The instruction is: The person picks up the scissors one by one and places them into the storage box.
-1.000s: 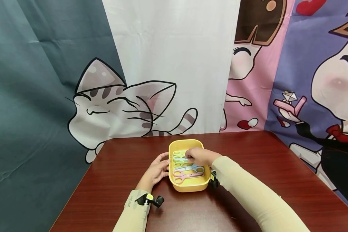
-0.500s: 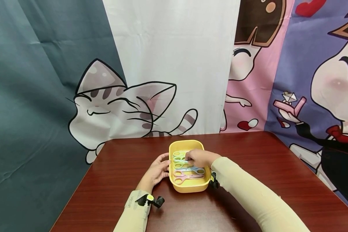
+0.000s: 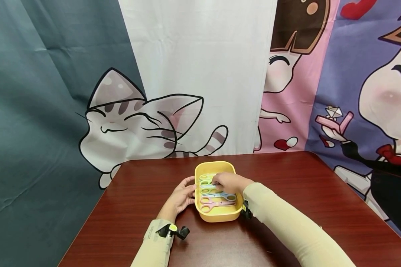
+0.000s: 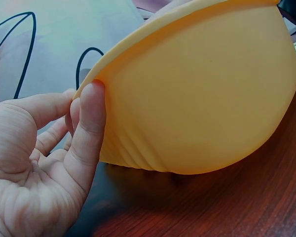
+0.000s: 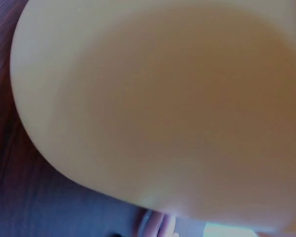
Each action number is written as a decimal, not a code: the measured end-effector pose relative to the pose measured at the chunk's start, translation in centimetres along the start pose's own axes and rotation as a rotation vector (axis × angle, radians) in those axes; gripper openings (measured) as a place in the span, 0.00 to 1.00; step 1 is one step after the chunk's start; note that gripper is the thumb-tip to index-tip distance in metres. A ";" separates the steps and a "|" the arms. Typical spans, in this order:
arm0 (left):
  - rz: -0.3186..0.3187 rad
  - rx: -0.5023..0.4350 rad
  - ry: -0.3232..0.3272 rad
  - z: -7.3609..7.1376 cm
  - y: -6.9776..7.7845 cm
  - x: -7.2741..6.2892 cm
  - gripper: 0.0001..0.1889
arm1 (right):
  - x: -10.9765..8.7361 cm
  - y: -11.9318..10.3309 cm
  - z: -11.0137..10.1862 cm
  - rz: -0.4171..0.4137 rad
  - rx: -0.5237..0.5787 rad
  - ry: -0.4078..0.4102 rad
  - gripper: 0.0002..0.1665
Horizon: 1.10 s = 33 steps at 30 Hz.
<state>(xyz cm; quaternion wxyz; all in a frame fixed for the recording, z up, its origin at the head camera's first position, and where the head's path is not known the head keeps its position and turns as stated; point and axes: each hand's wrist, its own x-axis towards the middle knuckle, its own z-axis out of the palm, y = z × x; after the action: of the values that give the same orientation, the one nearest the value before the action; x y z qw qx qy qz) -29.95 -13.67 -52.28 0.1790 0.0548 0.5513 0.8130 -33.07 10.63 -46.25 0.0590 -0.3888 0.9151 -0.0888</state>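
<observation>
In the head view a yellow plastic basket (image 3: 219, 218) stands on the table, with several pairs of small pastel scissors lying crosswise in it. Pink scissors (image 3: 206, 208) lie nearest, then blue-handled scissors (image 3: 230, 197), with yellow-green handles farther back. My left hand (image 3: 180, 196) holds the basket's left side; the left wrist view shows its fingers at the rim and outer wall. Reaching in over the right rim, my right hand (image 3: 231, 182) has curled fingers pinching a pair of scissors (image 3: 205, 186), partly hidden beneath them. Only the basket's blurred outer wall (image 5: 163, 98) fills most of the right wrist view.
The basket stands toward the back of a dark red-brown wooden table (image 3: 217, 244). Behind the table hangs a printed cloth backdrop (image 3: 194, 74) with cartoon figures. Small black camera mounts are strapped to both wrists, the left mount (image 3: 173, 230) showing most clearly.
My right hand has shifted slightly within the basket, and the scissors by its fingertips lie a little nearer, uncovering more of the green handle loops. The left hand keeps its place.
</observation>
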 end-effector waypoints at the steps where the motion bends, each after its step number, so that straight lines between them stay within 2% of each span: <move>1: -0.002 -0.001 -0.002 0.0 0.0 0.0 0.27 | 0.0 0.0 0.1 0.002 -0.011 0.006 0.07; 12: 0.005 0.019 -0.018 0.2 0.3 -0.1 0.27 | 0.2 -0.1 0.6 -0.038 -0.169 0.043 0.10; 24: 0.002 0.009 -0.021 0.1 0.2 -0.1 0.27 | 0.4 -0.2 1.1 0.068 -0.234 0.046 0.12; 33: -0.002 0.008 -0.015 0.0 0.2 -0.1 0.27 | 0.4 -0.3 1.3 0.103 -0.216 0.055 0.12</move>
<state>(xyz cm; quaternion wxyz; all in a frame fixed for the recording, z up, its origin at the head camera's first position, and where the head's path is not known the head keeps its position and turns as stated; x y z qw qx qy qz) -29.92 -13.74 -52.09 0.1840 0.0612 0.5533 0.8101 -32.94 9.98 -47.50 -0.0038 -0.3427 0.9394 0.0031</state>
